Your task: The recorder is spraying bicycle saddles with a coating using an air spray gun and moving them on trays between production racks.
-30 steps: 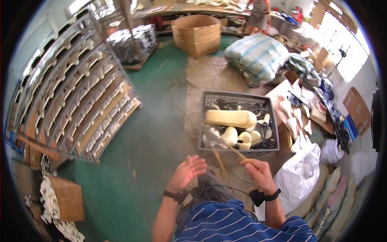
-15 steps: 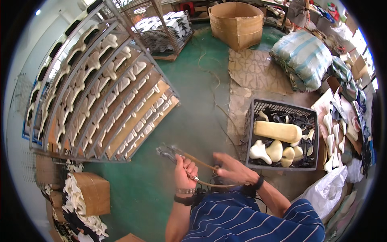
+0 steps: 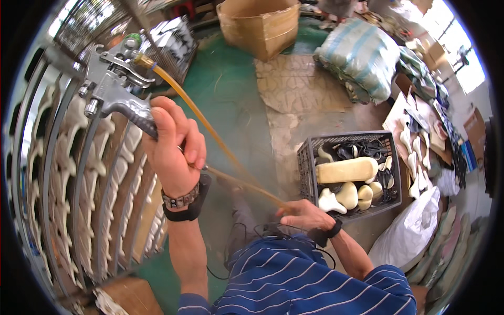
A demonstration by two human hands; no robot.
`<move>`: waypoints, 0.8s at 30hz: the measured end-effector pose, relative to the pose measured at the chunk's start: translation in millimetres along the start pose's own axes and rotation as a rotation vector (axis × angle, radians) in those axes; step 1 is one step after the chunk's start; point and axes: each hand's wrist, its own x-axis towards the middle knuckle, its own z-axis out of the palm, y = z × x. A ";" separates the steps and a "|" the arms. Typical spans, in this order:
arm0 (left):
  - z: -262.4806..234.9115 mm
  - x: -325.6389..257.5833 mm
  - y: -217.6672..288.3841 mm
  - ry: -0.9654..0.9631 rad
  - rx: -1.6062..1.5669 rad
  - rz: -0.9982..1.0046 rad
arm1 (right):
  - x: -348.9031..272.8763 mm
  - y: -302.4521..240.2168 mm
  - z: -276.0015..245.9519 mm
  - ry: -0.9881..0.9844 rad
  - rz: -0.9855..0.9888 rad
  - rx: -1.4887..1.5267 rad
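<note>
A silver spray gun (image 3: 110,92) is raised at the upper left, its handle gripped in my left hand (image 3: 176,142). The fingers wrap the grip below the trigger. From the gun's upper part a yellowish hose (image 3: 194,107) runs down to the right, and a second, brownish hose (image 3: 236,182) leaves the base of the handle. My right hand (image 3: 304,214), low at the centre in front of my body, is closed around the hose; its fingertips are partly blurred. Behind the gun stands a metal rack (image 3: 100,194) whose slanted shelves carry rows of pale saddle-shaped pieces.
Right of my right hand, a black plastic crate (image 3: 362,212) holds cream foam pieces and dark parts. A big cardboard box (image 3: 257,31) and a striped bulging sack (image 3: 359,58) stand farther off. Flat cardboard (image 3: 299,86) lies on the green floor. A white bag (image 3: 407,228) sits at right.
My left hand has lifted the spray gun up and to the left, towards the rack. My right hand has closed on the hose. The view has shifted, bringing the rack nearer.
</note>
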 end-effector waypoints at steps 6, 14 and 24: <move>-15.5 167.5 -24.9 -0.157 -0.139 -0.057 | 66.9 84.5 -34.9 0.783 0.204 -0.339; -81.6 364.9 -8.7 -0.296 -0.132 -0.064 | 99.5 214.1 84.6 0.893 1.181 -0.673; -187.4 521.5 -62.5 -0.205 0.219 -0.122 | 297.1 205.4 -28.0 0.915 1.353 -0.378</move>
